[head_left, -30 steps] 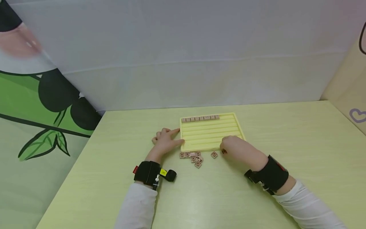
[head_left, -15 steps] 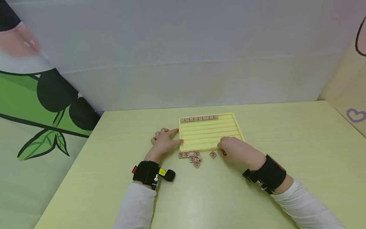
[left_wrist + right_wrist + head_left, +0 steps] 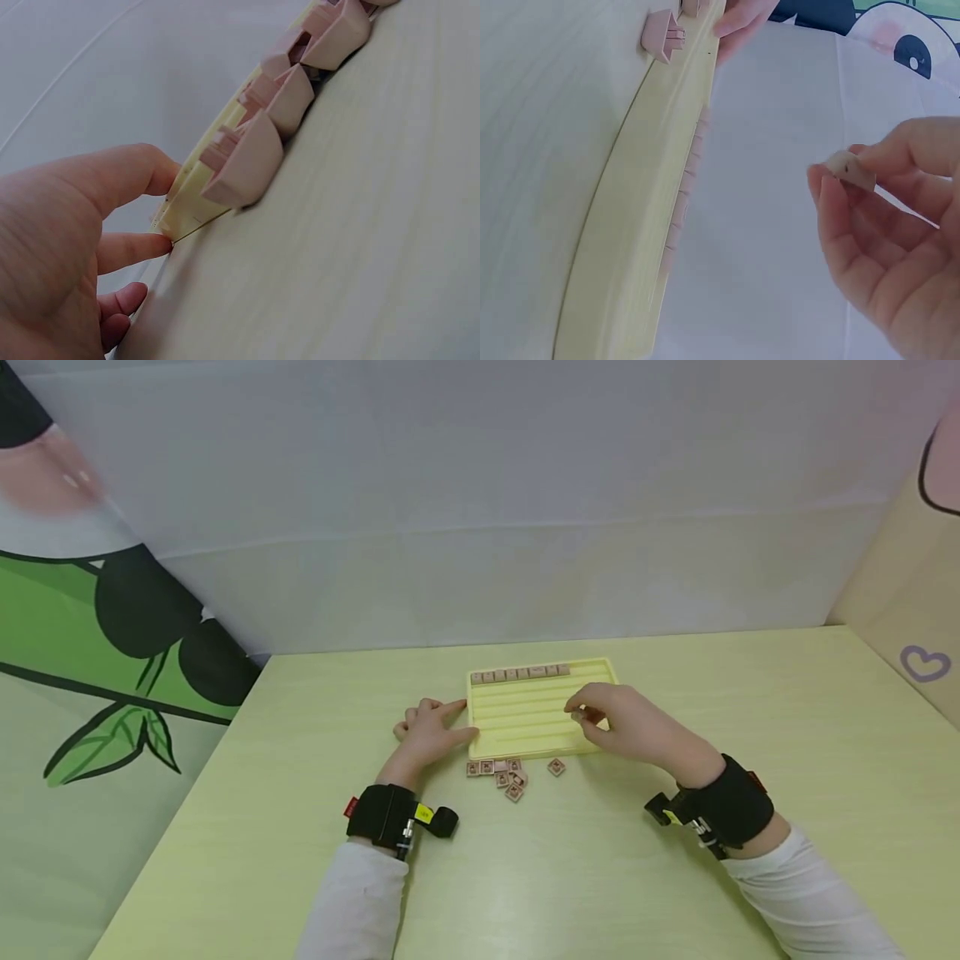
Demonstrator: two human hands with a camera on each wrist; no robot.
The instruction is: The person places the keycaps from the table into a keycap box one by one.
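Note:
A yellow grooved tray (image 3: 600,672) lies on the pale green table, with a row of small wooden tiles (image 3: 519,673) in its far groove. My right hand (image 3: 592,714) hovers over the tray and pinches one tile (image 3: 849,169) between thumb and fingertips. My left hand (image 3: 442,720) rests on the table, with straight fingers touching the tray's left edge (image 3: 180,206). A loose cluster of tiles (image 3: 501,771) and a single tile (image 3: 556,767) lie on the table just in front of the tray; the left wrist view shows them close up (image 3: 259,150).
The table (image 3: 300,760) extends wide to both sides of the tray. A white cloth backdrop (image 3: 480,527) stands behind it, a green leaf-print banner (image 3: 112,652) at the left and a beige panel with a heart (image 3: 926,664) at the right.
My right hand has risen from the table by the tray's front right corner, carrying a tile, and moved up and left over the tray. The left hand has stayed in place.

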